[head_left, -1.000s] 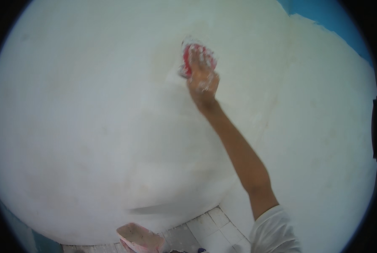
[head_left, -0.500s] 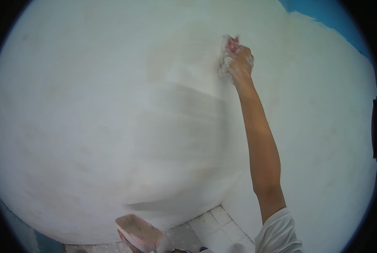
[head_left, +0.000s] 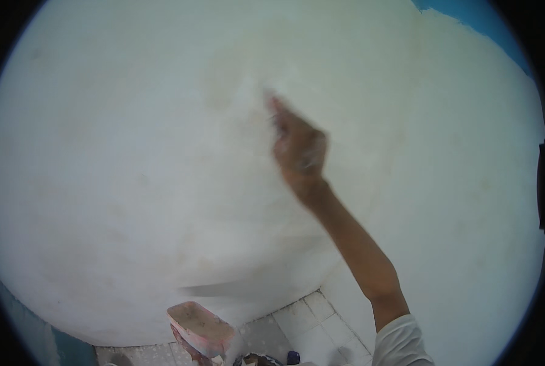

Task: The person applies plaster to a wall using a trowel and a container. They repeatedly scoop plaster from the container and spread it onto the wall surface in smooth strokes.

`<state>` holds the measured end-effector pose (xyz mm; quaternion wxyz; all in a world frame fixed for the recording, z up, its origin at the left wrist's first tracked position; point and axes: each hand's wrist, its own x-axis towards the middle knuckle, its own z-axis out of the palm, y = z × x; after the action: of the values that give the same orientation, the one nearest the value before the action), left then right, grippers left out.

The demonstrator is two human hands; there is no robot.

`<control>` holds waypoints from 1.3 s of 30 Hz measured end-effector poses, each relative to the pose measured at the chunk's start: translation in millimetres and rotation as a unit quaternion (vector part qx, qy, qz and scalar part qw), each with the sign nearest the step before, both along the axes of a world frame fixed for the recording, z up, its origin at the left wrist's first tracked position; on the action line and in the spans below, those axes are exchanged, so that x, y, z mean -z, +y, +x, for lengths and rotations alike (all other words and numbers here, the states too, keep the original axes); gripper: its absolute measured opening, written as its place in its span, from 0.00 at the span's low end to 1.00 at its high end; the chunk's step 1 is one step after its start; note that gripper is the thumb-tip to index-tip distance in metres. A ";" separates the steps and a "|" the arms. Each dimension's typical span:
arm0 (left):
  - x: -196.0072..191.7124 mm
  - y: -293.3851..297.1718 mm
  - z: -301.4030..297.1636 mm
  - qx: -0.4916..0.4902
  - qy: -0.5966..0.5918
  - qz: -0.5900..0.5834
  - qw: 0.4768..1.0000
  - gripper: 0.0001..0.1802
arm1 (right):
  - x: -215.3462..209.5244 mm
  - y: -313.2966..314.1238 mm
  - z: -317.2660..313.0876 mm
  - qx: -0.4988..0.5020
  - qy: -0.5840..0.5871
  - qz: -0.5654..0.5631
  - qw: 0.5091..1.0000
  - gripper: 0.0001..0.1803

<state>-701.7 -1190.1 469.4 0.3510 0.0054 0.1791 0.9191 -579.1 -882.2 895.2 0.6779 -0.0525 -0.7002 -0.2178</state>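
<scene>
My right hand (head_left: pixel 301 151) is raised against a white, freshly coated wall (head_left: pixel 132 152), blurred by motion. It is closed on a small scraper with a red handle (head_left: pixel 275 107), whose end pokes out above my fingers and lies against the wall. The blade itself is too blurred to make out. My forearm runs down to a white sleeve (head_left: pixel 400 341) at the lower right. A pink, putty-smeared board (head_left: pixel 200 327) juts in at the bottom edge. My left hand does not show.
A second white wall (head_left: pixel 467 201) meets the first in a corner on the right, with a blue painted strip (head_left: pixel 473 15) at the top right. Pale floor tiles (head_left: pixel 312 320) lie at the bottom. A blue patch (head_left: pixel 71 351) shows at the lower left.
My right hand swept right and up along the wall, then came back down and to the left. The pink board stayed at the bottom edge.
</scene>
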 end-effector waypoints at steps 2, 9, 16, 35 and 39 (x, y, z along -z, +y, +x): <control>-13.0 -5.0 23.9 0.004 0.002 0.000 1.000 0.33 | -26.1 18.8 17.3 0.055 0.049 -0.025 0.997 0.24; -99.2 45.6 115.1 0.022 0.001 -0.005 1.000 0.32 | -23.8 61.0 29.9 0.144 0.005 -0.099 0.985 0.34; -163.4 89.6 95.5 -0.061 0.033 -0.049 0.996 0.30 | -106.5 199.2 115.0 -0.013 0.132 -0.305 0.943 0.18; -36.5 -12.8 53.4 -0.053 0.026 -0.051 0.997 0.32 | -79.2 37.5 63.9 0.010 0.117 -0.045 0.992 0.24; -78.6 72.5 121.3 -0.007 0.039 -0.061 0.997 0.32 | -83.0 143.8 68.0 0.224 0.095 -0.090 0.966 0.30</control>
<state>-580.4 -1117.5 548.0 0.3373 0.0188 0.2482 0.9079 -511.2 -738.5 978.2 0.6674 -0.2889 -0.6199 -0.2946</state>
